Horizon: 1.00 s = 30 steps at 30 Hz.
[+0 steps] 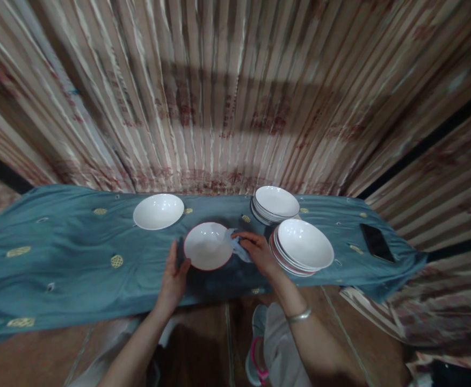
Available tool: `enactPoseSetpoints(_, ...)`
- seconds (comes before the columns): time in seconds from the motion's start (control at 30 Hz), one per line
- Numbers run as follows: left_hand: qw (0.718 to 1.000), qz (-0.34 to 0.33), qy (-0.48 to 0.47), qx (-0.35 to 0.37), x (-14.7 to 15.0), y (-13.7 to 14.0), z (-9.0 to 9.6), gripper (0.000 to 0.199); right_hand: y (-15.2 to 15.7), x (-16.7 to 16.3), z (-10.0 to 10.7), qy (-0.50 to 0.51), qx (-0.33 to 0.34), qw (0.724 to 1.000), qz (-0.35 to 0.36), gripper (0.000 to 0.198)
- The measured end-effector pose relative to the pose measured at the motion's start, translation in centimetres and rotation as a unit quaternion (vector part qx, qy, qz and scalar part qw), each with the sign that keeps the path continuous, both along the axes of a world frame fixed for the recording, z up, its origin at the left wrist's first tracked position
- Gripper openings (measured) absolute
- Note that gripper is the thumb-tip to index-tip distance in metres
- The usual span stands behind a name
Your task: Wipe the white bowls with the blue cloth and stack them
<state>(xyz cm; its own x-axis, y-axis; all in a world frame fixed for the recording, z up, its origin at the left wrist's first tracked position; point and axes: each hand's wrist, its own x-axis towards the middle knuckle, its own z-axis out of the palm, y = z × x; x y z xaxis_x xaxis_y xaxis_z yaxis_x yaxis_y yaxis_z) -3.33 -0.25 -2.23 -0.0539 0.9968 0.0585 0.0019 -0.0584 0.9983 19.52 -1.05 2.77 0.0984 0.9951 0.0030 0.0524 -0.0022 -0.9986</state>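
Wiping step: left hand grips red-rimmed white ceramic bowl nr tabletop's front edge; right hand pinches pale blue cloth. Next needs cloth swept across bowl.

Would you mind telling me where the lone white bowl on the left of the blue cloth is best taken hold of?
Probably at the near rim of the lone white bowl, coming from the front with the left hand. It sits upright and apart from the red-rimmed bowl, so its thin flared edge is free for a thumb-over pinch. The curtain behind crowds the far side.
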Motion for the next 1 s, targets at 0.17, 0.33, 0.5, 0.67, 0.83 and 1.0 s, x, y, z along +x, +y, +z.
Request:
enactPoseSetpoints(0.17, 0.931, -0.094, 0.271, 0.224, 1.1, -1.1, 1.3, 0.034, 0.2, -0.3, 0.1, 0.169, -0.026, 0.984, -0.050, 0.025)
enactPoseSetpoints(0.33, 0.889, -0.195, 0.345, 0.231, 2.6, -1.3, 1.3, 0.022, 0.6, -0.9, -0.3, 0.183, 0.017, 0.978, -0.100, 0.037)
enactPoseSetpoints(0.5, 0.902, -0.182, 0.322, 0.225, 3.1, -0.4, 1.3, 0.023, 1.1, -1.5, -0.5, 0.177, 0.025, 0.974, -0.138, 0.047)
enactPoseSetpoints(0.67, 0.955, -0.088, 0.222, 0.173, 2.9, 1.0, 2.3, 0.019, 1.3, -1.3, 0.5, 0.191, 0.038, 0.968, -0.155, 0.045)
enactPoseSetpoints(0.83, 1.000, -0.016, 0.017, 0.007, 2.7, 1.6, 4.1, 0.024, 0.3, -2.9, 1.8, 0.031, 0.124, 0.983, -0.131, 0.041)
enactPoseSetpoints(1.0, 0.975, -0.016, -0.198, -0.103, 3.2, 0.7, 5.6, 0.023, -2.0, -7.6, 1.7, -0.321, 0.295, 0.900, -0.013, 0.052)
